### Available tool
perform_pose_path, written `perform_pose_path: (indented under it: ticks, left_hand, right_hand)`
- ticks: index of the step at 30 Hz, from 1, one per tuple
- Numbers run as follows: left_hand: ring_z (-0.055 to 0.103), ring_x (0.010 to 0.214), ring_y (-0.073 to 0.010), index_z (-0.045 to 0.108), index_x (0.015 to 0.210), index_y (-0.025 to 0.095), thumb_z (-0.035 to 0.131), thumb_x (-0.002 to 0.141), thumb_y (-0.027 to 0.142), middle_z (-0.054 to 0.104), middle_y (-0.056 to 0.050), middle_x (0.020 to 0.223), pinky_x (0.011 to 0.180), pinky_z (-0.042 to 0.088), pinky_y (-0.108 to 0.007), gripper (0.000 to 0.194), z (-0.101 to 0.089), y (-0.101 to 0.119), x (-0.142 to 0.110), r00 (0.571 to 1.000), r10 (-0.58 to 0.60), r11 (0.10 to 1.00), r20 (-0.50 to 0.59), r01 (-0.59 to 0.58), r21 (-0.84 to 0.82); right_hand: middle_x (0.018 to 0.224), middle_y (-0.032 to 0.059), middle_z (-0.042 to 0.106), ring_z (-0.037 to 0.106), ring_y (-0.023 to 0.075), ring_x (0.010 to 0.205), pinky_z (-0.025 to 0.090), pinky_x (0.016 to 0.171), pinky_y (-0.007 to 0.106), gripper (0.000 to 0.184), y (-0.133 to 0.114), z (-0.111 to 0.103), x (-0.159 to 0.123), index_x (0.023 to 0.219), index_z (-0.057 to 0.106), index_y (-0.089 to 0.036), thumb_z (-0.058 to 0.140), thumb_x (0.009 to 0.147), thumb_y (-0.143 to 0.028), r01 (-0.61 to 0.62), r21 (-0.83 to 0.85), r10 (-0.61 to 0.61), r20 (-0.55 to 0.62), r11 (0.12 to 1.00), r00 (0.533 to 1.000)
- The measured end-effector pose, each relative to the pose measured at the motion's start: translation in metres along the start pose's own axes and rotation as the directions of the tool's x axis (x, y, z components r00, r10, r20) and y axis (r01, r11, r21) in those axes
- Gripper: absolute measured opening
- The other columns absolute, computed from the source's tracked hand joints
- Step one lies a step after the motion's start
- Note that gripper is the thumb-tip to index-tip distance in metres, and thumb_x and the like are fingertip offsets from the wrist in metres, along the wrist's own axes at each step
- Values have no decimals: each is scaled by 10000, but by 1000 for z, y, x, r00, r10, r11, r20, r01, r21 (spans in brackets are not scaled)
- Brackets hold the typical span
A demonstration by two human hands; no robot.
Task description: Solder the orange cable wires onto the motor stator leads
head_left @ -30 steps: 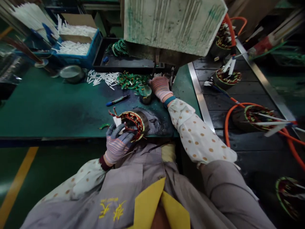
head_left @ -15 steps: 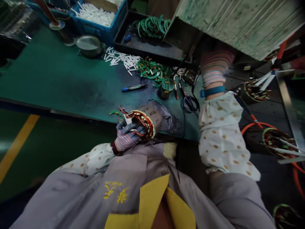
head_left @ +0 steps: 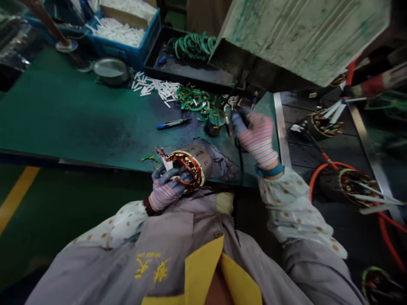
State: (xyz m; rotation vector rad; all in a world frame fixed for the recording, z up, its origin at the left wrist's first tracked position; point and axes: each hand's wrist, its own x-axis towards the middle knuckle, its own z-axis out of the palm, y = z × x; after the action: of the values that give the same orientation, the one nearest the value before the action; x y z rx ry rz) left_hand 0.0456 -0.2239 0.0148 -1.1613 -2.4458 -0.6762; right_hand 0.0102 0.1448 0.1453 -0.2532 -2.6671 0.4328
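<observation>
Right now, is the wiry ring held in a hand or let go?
Held: the left hand curls its gloved fingers around the copper-wound motor stator.

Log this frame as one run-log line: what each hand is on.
left hand: grips wound motor stator | right hand: near small dark cup | also: green workbench, blue-capped marker

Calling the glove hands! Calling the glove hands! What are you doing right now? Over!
Left hand holding copper-wound motor stator. Right hand over bench, by thin black cord. Green-stained machine housing overhead, beyond right hand. Over.
</observation>
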Motion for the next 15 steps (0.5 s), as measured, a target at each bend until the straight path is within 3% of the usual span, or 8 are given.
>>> perform_pose_path:
  ticks: [3,6,10,13,15]
  left_hand:
    - [806,1223,-280,885,1082,452,764,980,143,878,24,1010,1284,481,-543,347,-7,-5,12,967,180,983,-181,-170,72]
    - [785,1286,-311,869,1107,411,804,967,167,884,-6,1030,1301,471,-551,288,-14,-8,26,944,234,972,-234,-222,76]
    - [740,1400,-383,822,1304,358,771,1036,211,900,-45,1105,1278,489,-601,309,-26,-5,49,965,213,977,-152,-215,6]
    - [701,1448,-457,774,1363,314,753,1092,295,871,-106,1208,1212,543,-650,272,-36,-8,70,985,162,984,-62,-166,-58]
    - [715,1390,-462,747,1324,287,755,1122,377,818,-144,1303,1132,610,-625,222,-48,-19,85,995,94,990,-22,-96,-100]
  right_hand:
    - [1080,128,906,843,299,997,647,963,404,441,-1,10,-40,1180,888,-197,566,1197,-497,18,93,-36,188,995,981]
    - [1114,118,921,843,274,1042,615,1021,353,325,1,15,-56,1182,902,-201,646,1166,-400,-63,130,14,345,989,938]
    - [1180,101,924,832,263,1101,601,1055,337,250,6,16,-52,1165,902,-194,717,1129,-359,-214,320,122,285,923,951]
    - [1068,61,904,802,225,994,605,957,306,248,14,15,-44,1112,882,-176,726,1124,-367,-294,554,206,217,779,954]
    - [963,30,866,765,190,904,583,881,275,236,20,13,-41,1042,864,-169,738,1115,-355,-317,651,236,212,689,948]
